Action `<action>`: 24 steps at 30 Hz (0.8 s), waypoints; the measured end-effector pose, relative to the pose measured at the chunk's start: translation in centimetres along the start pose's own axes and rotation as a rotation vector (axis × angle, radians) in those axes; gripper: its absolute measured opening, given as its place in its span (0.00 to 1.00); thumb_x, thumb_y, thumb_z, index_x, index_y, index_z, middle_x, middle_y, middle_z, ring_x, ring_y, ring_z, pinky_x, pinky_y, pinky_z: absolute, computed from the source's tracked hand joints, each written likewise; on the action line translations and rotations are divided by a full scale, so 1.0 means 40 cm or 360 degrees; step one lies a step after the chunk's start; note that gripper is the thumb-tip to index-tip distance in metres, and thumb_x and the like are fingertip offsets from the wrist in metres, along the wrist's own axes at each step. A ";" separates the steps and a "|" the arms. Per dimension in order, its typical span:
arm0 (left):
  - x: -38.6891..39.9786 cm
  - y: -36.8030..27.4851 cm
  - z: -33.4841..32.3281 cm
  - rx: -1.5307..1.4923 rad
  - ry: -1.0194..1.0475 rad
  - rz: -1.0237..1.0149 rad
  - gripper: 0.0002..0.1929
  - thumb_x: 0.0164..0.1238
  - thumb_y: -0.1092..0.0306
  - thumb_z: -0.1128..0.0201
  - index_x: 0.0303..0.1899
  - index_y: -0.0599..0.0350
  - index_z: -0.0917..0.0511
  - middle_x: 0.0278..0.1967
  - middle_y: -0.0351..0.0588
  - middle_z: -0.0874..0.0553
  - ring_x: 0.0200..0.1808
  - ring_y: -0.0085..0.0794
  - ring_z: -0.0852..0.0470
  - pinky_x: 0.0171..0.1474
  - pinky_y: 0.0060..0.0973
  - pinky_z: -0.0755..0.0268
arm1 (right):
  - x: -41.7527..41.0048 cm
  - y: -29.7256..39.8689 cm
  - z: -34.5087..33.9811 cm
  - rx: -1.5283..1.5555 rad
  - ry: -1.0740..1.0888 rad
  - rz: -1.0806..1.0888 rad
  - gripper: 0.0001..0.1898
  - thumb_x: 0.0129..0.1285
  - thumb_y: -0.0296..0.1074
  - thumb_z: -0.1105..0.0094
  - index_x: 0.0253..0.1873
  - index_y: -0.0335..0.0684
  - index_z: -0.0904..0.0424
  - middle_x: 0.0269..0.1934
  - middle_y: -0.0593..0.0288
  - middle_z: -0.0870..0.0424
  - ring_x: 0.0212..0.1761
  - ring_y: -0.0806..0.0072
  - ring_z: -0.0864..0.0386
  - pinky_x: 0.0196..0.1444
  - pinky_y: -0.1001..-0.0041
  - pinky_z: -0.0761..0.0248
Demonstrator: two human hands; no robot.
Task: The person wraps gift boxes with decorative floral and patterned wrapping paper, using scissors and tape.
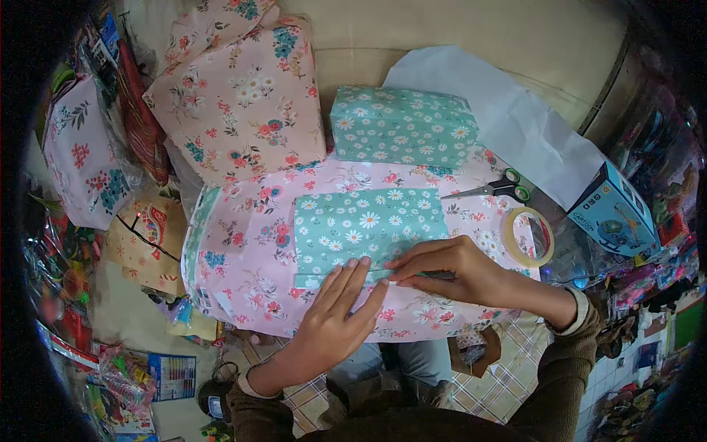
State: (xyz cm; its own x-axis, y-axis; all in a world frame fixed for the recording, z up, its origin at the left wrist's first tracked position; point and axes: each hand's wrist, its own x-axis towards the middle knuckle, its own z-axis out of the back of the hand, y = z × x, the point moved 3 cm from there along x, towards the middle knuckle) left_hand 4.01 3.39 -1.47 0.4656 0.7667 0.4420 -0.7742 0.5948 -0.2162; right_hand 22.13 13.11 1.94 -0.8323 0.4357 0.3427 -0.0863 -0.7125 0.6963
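Note:
A green daisy-print sheet of wrapping paper (pixel 369 221) lies on a larger pink floral sheet (pixel 243 265), with a narrow fold along its near edge. My left hand (pixel 343 312) rests on that fold with its fingers extended and apart. My right hand (pixel 450 272) pinches the folded edge just to the right, fingertips close together. Scissors with black and green handles (pixel 491 190), blades slightly apart, lie beyond the right hand. A roll of clear tape (pixel 511 246) stands out at the right, on the pink paper's edge.
Behind the sheet are a green daisy-wrapped box (pixel 406 127) and a large pink floral-wrapped box (pixel 248 105). White paper (pixel 497 110) curves along the back right towards a blue toy box (pixel 613 212). A brown printed paper bag (pixel 146 240) and another floral-wrapped parcel (pixel 85 154) lie left.

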 end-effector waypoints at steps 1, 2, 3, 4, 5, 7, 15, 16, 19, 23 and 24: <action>0.001 0.001 0.000 0.0001 0.0002 -0.0004 0.21 0.68 0.68 0.39 0.61 0.61 0.26 0.67 0.65 0.32 0.67 0.56 0.31 0.70 0.49 0.39 | 0.000 -0.001 -0.001 0.0018 -0.0024 -0.0004 0.12 0.59 0.22 0.34 0.48 0.35 0.15 0.48 0.51 0.15 0.49 0.61 0.15 0.49 0.68 0.20; 0.000 0.001 0.000 -0.0020 -0.0012 -0.0001 0.21 0.67 0.68 0.39 0.61 0.60 0.26 0.67 0.64 0.32 0.67 0.56 0.31 0.70 0.49 0.39 | 0.001 -0.002 -0.002 0.0035 -0.0047 -0.0008 0.12 0.59 0.22 0.34 0.49 0.35 0.15 0.48 0.51 0.15 0.48 0.61 0.15 0.49 0.68 0.20; 0.000 0.000 0.000 -0.0040 -0.0027 0.0003 0.22 0.67 0.69 0.39 0.62 0.60 0.26 0.67 0.64 0.32 0.67 0.56 0.31 0.70 0.49 0.39 | 0.000 -0.002 -0.003 0.0034 -0.0050 -0.0008 0.12 0.59 0.22 0.34 0.49 0.35 0.15 0.48 0.51 0.15 0.48 0.61 0.15 0.49 0.68 0.20; 0.001 0.001 -0.001 -0.0039 -0.0027 0.0000 0.22 0.67 0.69 0.39 0.62 0.60 0.26 0.67 0.64 0.32 0.67 0.56 0.31 0.70 0.49 0.39 | -0.001 -0.001 -0.003 0.0031 -0.0055 -0.0013 0.12 0.59 0.22 0.34 0.49 0.34 0.15 0.48 0.51 0.15 0.48 0.61 0.15 0.49 0.67 0.20; 0.002 0.003 -0.001 -0.0040 -0.0026 0.0002 0.22 0.67 0.69 0.39 0.62 0.59 0.26 0.67 0.64 0.32 0.67 0.56 0.31 0.70 0.48 0.39 | -0.001 -0.001 -0.003 0.0029 -0.0058 -0.0018 0.12 0.60 0.22 0.34 0.49 0.34 0.15 0.48 0.51 0.15 0.48 0.61 0.15 0.50 0.67 0.21; 0.002 0.002 -0.001 -0.0042 -0.0022 0.0007 0.22 0.67 0.69 0.39 0.62 0.59 0.26 0.67 0.63 0.32 0.67 0.56 0.31 0.70 0.48 0.39 | -0.002 -0.003 -0.005 0.0030 -0.0065 -0.0021 0.12 0.60 0.22 0.34 0.49 0.34 0.15 0.48 0.51 0.15 0.48 0.61 0.15 0.50 0.67 0.21; 0.006 -0.001 0.006 -0.0043 -0.0002 0.0026 0.20 0.66 0.70 0.38 0.59 0.60 0.24 0.66 0.64 0.31 0.67 0.56 0.31 0.70 0.49 0.39 | -0.015 0.000 -0.008 0.0021 -0.0075 0.0015 0.11 0.60 0.21 0.35 0.48 0.33 0.16 0.51 0.50 0.16 0.50 0.59 0.16 0.51 0.67 0.21; 0.007 -0.001 0.006 -0.0041 -0.0002 0.0025 0.20 0.66 0.70 0.38 0.59 0.60 0.24 0.66 0.64 0.31 0.67 0.56 0.31 0.70 0.49 0.39 | -0.020 -0.001 -0.011 -0.0006 -0.0057 0.0012 0.11 0.61 0.22 0.36 0.49 0.33 0.16 0.53 0.51 0.17 0.51 0.59 0.16 0.53 0.66 0.21; 0.009 0.000 0.007 -0.0022 -0.0019 -0.0041 0.22 0.62 0.71 0.35 0.58 0.65 0.24 0.64 0.70 0.31 0.66 0.59 0.29 0.67 0.50 0.37 | -0.032 0.001 -0.008 -0.0159 0.0016 0.0061 0.14 0.62 0.23 0.38 0.53 0.34 0.17 0.58 0.52 0.19 0.56 0.58 0.19 0.57 0.64 0.23; 0.015 -0.006 0.013 -0.0014 -0.0019 -0.0002 0.21 0.62 0.70 0.35 0.57 0.64 0.23 0.63 0.70 0.29 0.65 0.58 0.29 0.67 0.50 0.36 | -0.049 0.025 -0.010 -0.0860 0.0229 0.0231 0.23 0.60 0.26 0.39 0.62 0.40 0.23 0.66 0.57 0.25 0.67 0.62 0.27 0.69 0.56 0.34; 0.016 -0.007 0.014 -0.0014 -0.0009 0.0010 0.20 0.62 0.70 0.35 0.56 0.63 0.22 0.63 0.70 0.29 0.65 0.58 0.28 0.67 0.49 0.35 | -0.050 0.031 -0.007 -0.0858 0.0230 0.0227 0.23 0.60 0.26 0.39 0.62 0.40 0.23 0.66 0.57 0.25 0.67 0.62 0.27 0.69 0.56 0.34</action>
State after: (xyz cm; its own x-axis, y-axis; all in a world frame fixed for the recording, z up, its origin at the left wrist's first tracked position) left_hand 4.30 3.57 -0.65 0.4583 0.7692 0.4453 -0.7735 0.5920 -0.2264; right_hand 23.55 11.18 1.94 -0.9192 0.2623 0.2936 -0.2032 -0.9548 0.2170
